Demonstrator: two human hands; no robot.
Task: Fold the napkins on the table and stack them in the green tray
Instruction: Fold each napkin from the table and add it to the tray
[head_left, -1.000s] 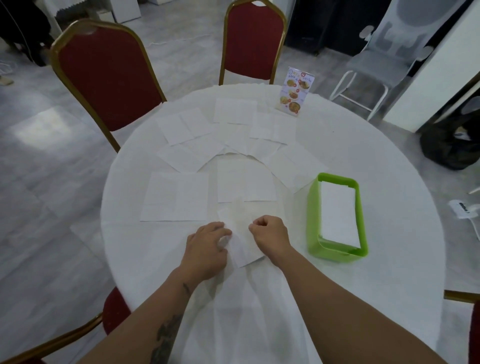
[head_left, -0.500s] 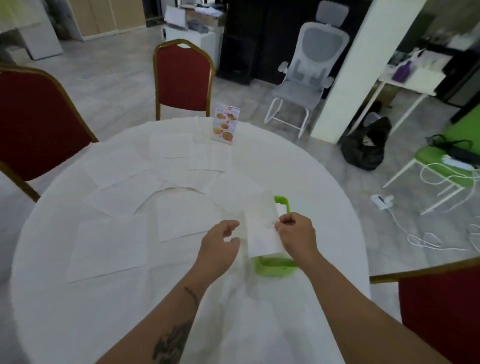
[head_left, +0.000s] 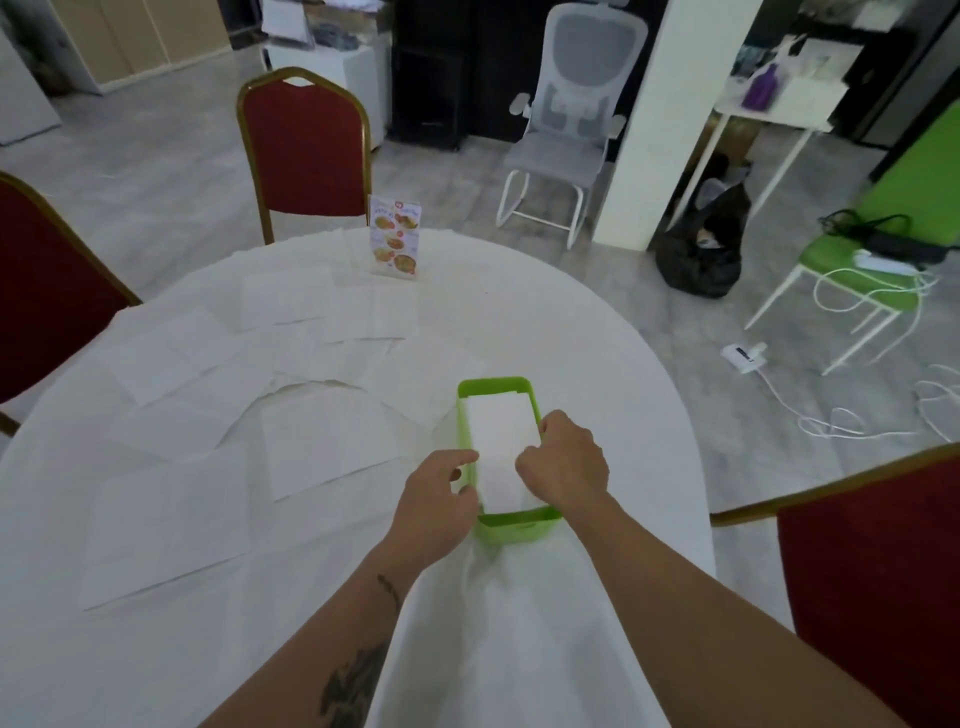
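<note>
The green tray (head_left: 493, 385) stands on the white round table (head_left: 571, 332), right of centre. A white folded napkin (head_left: 501, 431) lies lengthwise inside it. My right hand (head_left: 566, 462) hovers over the tray's right wall, fingers curled on the napkin's near right edge. My left hand (head_left: 436, 499) rests at the tray's left wall with fingers loosely apart, its index tip by the rim. Several unfolded napkins lie flat on the left half of the table, the nearest one (head_left: 322, 441) just left of the tray.
A standing menu card (head_left: 394, 236) is at the table's far edge. Red chairs stand at the far side (head_left: 306, 145), the left (head_left: 47, 291) and the near right (head_left: 872, 571). Cables and a green chair (head_left: 857, 270) are on the floor to the right.
My right hand lifted the folded napkin from the table in front of me, carried it right and lowered it into the green tray. My left hand followed to the tray's left wall.
</note>
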